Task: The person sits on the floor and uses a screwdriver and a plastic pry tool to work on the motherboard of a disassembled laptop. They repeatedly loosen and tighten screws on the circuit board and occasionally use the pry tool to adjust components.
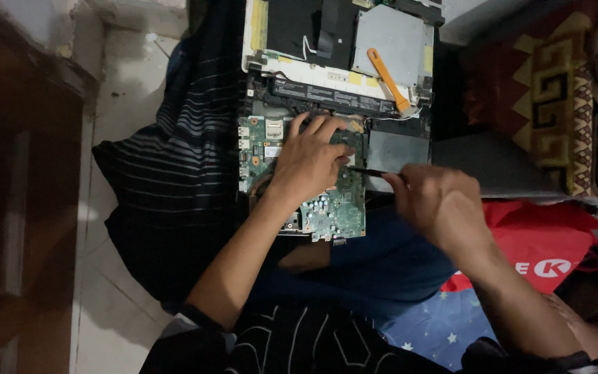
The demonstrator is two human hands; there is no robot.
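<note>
Left hand (311,161): palm down on the green circuit board (333,208), fingers (323,126) spread and pressing on it, gripping nothing.
Right hand (441,204): at 3 o'clock of the board, fingers pinched tight round a thin dark tool (367,170) whose tip points toward the board's right edge, just beside the left hand.
Circuit board: lies in the opened laptop base (333,97), its lower half jutting toward 6 o'clock over dark blue cloth (382,266).
Done so far: the laptop's cover is off, the insides lie bare, and the board looks loose or partly lifted from its seat.
Left, as judged: the board is not out of the base; something at its right edge seems under work.
Orange pry tool (389,79): rests on the grey metal plate (392,41) at 12 o'clock, untouched.
Striped cloth (174,173): spread at 9 o'clock of the laptop.
Red bag (541,239): at 4 o'clock, well apart.
</note>
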